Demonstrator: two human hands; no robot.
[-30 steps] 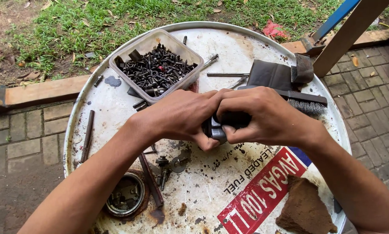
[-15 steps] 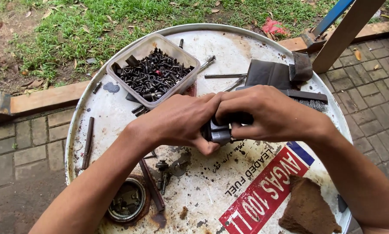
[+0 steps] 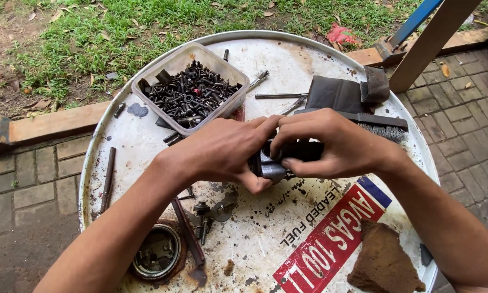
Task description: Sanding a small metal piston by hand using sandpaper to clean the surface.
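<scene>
My left hand [image 3: 222, 152] and my right hand [image 3: 331, 144] meet over the middle of a white drum lid [image 3: 287, 70]. Between them they grip a small dark metal part [image 3: 274, 165] with a grey end; most of it is hidden by my fingers. My left thumb and right fingertips touch above the part. Just beyond my left hand stands a clear plastic tub [image 3: 189, 87] full of black bolts and screws. A wire brush [image 3: 382, 127] lies behind my right hand.
Dark folded sheets [image 3: 341, 92] lie at the back right of the lid. Loose bolts and a washer [image 3: 211, 209], thin metal rods [image 3: 108, 179], a round open bung hole [image 3: 157, 252] and a brown stone-like chunk [image 3: 385, 263] lie on the lid. Grass, brick paving and a wooden beam surround it.
Both hands stay closed on the metal part in the same spot. My fingers have shifted slightly on it, and the view has tilted a little.
</scene>
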